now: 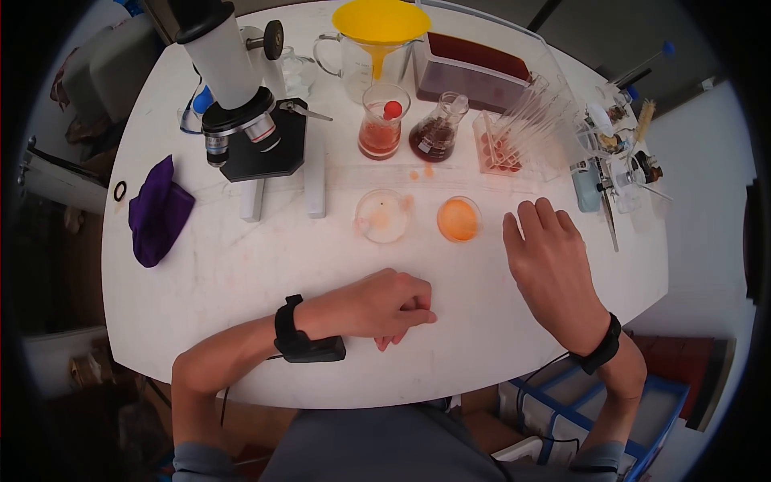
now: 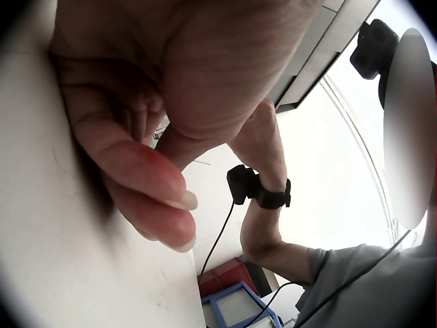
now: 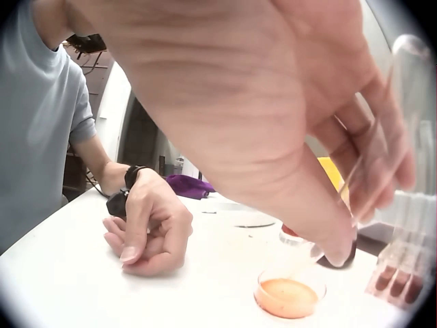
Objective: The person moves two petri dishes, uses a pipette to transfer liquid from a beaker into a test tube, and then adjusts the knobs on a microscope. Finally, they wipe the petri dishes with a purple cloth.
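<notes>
My left hand rests on the white table with its fingers loosely curled, and nothing shows in it. Up close in the left wrist view, the fingers of this hand bend beside the tabletop. Just right of the dish of orange liquid, my right hand hovers palm down, fingers bent. A blurred clear shape crosses its fingers in the right wrist view; whether the hand grips it, I cannot tell. The orange dish is below the thumb there. Left of it lies a pale, clear dish.
A microscope and purple cloth are on the left. Behind the dishes are a beaker of red liquid, a dark-filled flask, a yellow funnel and a test-tube rack. Tweezers lie at the right.
</notes>
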{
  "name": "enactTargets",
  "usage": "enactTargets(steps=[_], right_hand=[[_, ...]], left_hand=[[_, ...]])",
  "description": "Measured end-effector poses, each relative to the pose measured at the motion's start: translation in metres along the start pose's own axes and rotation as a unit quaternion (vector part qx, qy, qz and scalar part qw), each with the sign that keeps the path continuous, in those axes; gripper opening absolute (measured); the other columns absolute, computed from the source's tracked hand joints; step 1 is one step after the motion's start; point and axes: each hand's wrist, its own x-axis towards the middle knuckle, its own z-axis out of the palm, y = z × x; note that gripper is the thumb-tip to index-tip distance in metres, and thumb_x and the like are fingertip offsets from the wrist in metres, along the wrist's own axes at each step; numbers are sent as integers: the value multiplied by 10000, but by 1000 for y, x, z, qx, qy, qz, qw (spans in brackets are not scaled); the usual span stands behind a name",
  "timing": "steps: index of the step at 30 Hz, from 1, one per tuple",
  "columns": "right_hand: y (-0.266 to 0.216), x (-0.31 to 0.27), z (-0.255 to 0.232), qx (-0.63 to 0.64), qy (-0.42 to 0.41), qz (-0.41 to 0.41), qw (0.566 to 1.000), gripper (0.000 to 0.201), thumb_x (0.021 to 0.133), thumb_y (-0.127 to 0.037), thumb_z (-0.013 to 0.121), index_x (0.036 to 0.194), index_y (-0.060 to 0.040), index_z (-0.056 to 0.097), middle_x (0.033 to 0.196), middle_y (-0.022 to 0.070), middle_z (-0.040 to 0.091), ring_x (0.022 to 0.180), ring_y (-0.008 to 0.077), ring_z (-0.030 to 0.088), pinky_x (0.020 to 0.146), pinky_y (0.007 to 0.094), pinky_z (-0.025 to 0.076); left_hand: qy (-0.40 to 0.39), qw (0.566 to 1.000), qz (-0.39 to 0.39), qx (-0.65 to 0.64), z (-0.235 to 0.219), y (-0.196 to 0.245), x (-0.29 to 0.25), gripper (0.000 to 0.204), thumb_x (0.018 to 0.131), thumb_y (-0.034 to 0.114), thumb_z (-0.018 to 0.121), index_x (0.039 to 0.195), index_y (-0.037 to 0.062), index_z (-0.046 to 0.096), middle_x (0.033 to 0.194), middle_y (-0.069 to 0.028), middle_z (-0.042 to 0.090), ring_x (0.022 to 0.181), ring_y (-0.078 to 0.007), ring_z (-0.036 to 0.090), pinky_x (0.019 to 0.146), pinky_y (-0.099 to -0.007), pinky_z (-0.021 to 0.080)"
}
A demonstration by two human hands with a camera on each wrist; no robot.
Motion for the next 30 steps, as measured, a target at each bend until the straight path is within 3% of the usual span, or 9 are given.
enactTargets(steps=[3, 7, 10, 19, 21, 22, 24, 25, 30], right_hand=[[0, 0, -7, 10, 68, 25, 997, 272, 692, 3, 667, 948, 92, 650, 877, 111, 508, 877, 247, 540, 708, 352, 476], [4, -4, 1, 31, 17, 22, 999, 309, 694, 0, 665, 985, 102, 654, 887, 118, 522, 888, 260, 551, 709, 353, 481], [3, -3, 1, 38, 79, 34, 996, 302, 692, 1, 665, 978, 96, 654, 886, 123, 533, 889, 268, 555, 715, 351, 485], [25, -25, 21, 273, 60, 128, 951, 285, 742, 40, 734, 1025, 19, 712, 929, 114, 582, 879, 261, 610, 738, 370, 521], [32, -33, 28, 430, 56, 179, 883, 270, 784, 3, 796, 1049, -29, 757, 927, 89, 607, 881, 239, 634, 763, 335, 526], [36, -37, 30, 423, 61, 187, 884, 270, 784, 3, 796, 1049, -29, 757, 927, 89, 607, 881, 239, 634, 763, 335, 526], [45, -41, 34, 560, 125, 199, 794, 273, 812, -25, 816, 1081, -57, 781, 931, 57, 641, 877, 188, 638, 764, 298, 522], [51, -43, 39, 556, 131, 203, 795, 273, 812, -25, 816, 1081, -57, 781, 931, 57, 641, 877, 188, 638, 764, 298, 522], [94, -39, 46, 598, 314, 303, 673, 208, 885, -49, 784, 1088, -7, 765, 1011, 50, 708, 850, 110, 647, 768, 258, 524]], left_hand=[[0, 1000, -13, 7, -2, -1, 0, 230, 1040, 191, 614, 939, -13, 640, 631, -64, 645, 497, -129, 618, 488, -266, 498], [0, 1000, -10, 4, -2, 2, 1, 231, 1040, 193, 617, 938, -13, 637, 631, -60, 641, 500, -131, 618, 486, -267, 496], [4, 1000, -13, -2, -1, -1, -1, 229, 1040, 193, 619, 941, -13, 634, 632, -58, 640, 502, -132, 620, 484, -268, 496], [-2, 1000, -21, 11, -1, 5, 0, 228, 1039, 187, 620, 936, -16, 619, 636, -56, 637, 507, -122, 623, 484, -258, 496], [-3, 1000, -31, 5, -1, 5, 1, 218, 1042, 184, 618, 938, -7, 612, 640, -50, 635, 509, -115, 625, 478, -252, 486], [-8, 1000, -24, 13, 0, 5, 1, 218, 1042, 184, 618, 938, -7, 612, 640, -50, 635, 509, -115, 625, 478, -252, 486], [-1, 999, -34, 1, 0, 6, 0, 215, 1045, 187, 617, 942, -3, 615, 639, -48, 634, 513, -115, 631, 472, -250, 477], [-2, 999, -37, 3, 0, 7, -1, 218, 1048, 190, 614, 941, 0, 615, 641, -46, 638, 518, -115, 638, 472, -248, 472], [-4, 999, -52, 14, 2, 10, 0, 212, 1051, 191, 614, 962, -1, 628, 645, -43, 643, 522, -113, 639, 478, -244, 476]])
